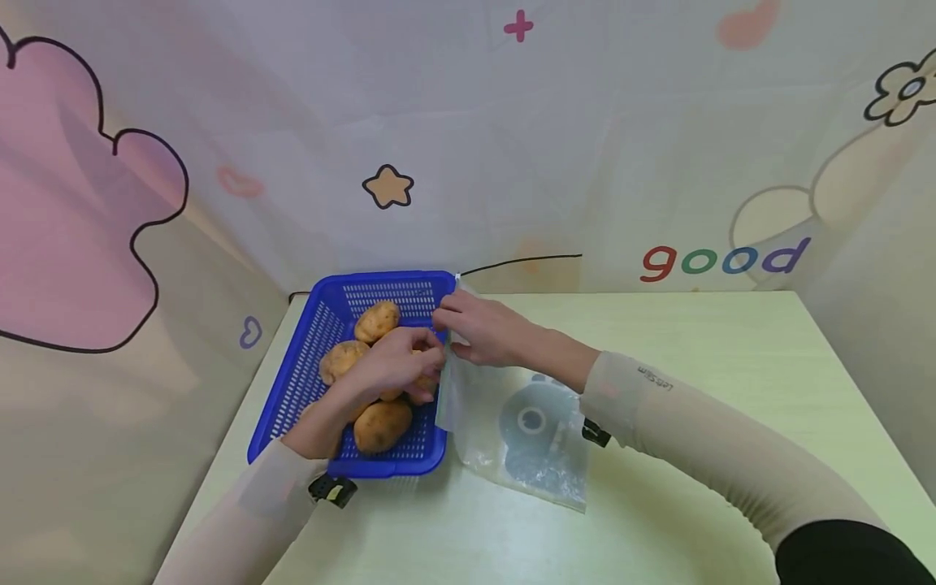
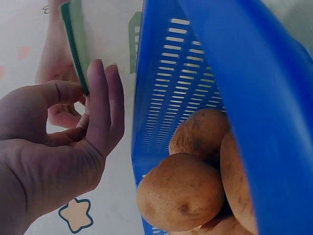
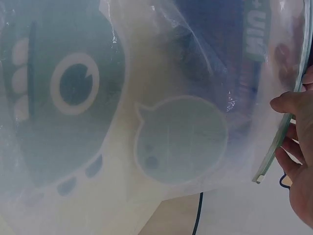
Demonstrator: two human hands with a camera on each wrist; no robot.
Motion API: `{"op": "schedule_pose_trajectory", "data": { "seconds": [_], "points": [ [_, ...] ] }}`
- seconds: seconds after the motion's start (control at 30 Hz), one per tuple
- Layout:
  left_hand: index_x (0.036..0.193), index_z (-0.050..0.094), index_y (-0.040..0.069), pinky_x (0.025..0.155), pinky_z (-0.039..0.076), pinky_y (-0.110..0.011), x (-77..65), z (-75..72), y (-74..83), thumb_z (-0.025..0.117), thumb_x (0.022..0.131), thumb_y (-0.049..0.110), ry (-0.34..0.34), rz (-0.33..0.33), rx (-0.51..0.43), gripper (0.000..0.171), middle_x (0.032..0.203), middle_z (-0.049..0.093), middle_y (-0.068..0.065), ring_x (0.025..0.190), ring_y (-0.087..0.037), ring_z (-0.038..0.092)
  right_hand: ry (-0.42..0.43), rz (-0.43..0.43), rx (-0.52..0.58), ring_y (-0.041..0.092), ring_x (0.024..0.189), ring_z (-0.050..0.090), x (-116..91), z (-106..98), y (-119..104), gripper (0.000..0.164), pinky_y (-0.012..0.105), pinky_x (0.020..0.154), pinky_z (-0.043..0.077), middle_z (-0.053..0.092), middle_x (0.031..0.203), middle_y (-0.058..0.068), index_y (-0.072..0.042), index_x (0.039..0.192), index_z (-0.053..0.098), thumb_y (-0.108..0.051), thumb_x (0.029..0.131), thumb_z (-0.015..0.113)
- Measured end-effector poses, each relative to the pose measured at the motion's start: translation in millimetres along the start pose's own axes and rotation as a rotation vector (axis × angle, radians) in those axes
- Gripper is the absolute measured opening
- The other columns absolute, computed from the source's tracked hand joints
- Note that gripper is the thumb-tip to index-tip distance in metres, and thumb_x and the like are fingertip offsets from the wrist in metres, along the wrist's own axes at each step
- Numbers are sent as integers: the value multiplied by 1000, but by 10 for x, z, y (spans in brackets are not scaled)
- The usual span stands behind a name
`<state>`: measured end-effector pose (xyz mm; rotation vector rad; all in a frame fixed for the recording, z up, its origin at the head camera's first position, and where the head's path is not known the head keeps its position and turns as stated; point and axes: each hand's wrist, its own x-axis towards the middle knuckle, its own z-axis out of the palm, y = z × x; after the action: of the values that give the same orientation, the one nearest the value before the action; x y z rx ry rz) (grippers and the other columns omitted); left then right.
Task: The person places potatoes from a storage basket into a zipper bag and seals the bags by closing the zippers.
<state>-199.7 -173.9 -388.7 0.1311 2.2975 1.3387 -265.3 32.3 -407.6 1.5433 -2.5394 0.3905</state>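
A blue slatted basket [image 1: 292,382] on the pale green table holds several brown potatoes [image 1: 376,321]. My left hand [image 1: 398,361] is over the basket and pinches the green zip edge [image 2: 73,39] of a clear plastic bag [image 1: 526,431] between thumb and fingers. From the other side, my right hand [image 1: 475,329] pinches the same edge [image 3: 281,137] at the basket's right rim. The bag carries a grey-green cartoon print [image 3: 73,83] and trails down onto the table. In the left wrist view the potatoes [image 2: 181,193] lie just below my left hand [image 2: 88,81], inside the basket wall [image 2: 244,63].
A printed cloth backdrop [image 1: 512,146] closes the table at the back and on both sides. A thin black cable [image 1: 522,262] runs along its foot. Bare tabletop [image 1: 731,390] lies to the right of the bag.
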Motion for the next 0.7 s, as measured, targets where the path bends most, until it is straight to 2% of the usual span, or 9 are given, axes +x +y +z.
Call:
{"op": "schedule_pose_trajectory", "data": {
  "seconds": [0.1,0.23,0.33,0.4,0.47,0.53,0.6,0.63,0.7],
  "points": [
    [118,67,2,72,66,-43,22,7,-14,55,103,16,25,17,20,24,101,64,-13,80,-29,72,37,69,55,24,114,57,-54,-27,-3,33,34,94,56,62,124,9,-10,121,67,-12,92,82],
    [116,68,3,68,63,-40,41,17,-24,57,104,19,52,58,49,22,98,63,-11,74,-23,65,134,239,158,25,113,57,-160,-76,-21,39,36,96,57,61,125,10,-6,123,66,-15,91,85],
    [114,68,5,60,57,-40,43,35,-15,60,105,20,65,79,46,19,94,64,-12,68,-25,59,240,324,169,26,111,57,-235,-105,-24,36,37,95,56,60,122,10,-5,119,67,-16,91,85],
    [113,67,7,56,54,-38,44,53,-4,62,105,21,82,89,43,17,93,65,-12,64,-25,59,305,357,164,27,110,59,-274,-123,-16,31,38,93,57,61,119,10,-4,115,67,-15,92,83],
    [111,67,9,55,54,-37,41,78,15,63,105,21,106,97,41,15,96,66,-11,64,-26,62,338,389,207,26,103,62,-303,-152,-12,23,37,88,57,63,112,9,-5,110,67,-14,94,81],
    [109,68,11,58,55,-36,39,104,34,63,104,22,147,113,63,13,99,67,-10,68,-25,64,323,437,306,24,91,63,-323,-187,-20,14,35,78,58,66,101,7,-6,104,68,-14,97,78],
    [106,68,14,60,53,-34,39,128,51,63,102,23,194,126,97,11,100,66,-9,73,-23,63,269,479,436,25,83,64,-327,-229,-40,10,34,72,56,68,90,6,-7,99,70,-16,100,74],
    [105,68,15,60,50,-33,36,140,63,63,102,24,210,131,102,11,98,65,-10,73,-23,60,231,503,512,26,79,65,-327,-241,-48,11,33,69,56,68,87,6,-8,98,70,-17,102,72],
    [103,68,16,62,47,-33,34,161,85,63,102,25,233,145,103,10,107,67,-8,77,-22,58,155,553,652,27,78,67,-322,-264,-73,17,33,67,57,70,86,7,-8,98,71,-23,105,69]
  ]
}}
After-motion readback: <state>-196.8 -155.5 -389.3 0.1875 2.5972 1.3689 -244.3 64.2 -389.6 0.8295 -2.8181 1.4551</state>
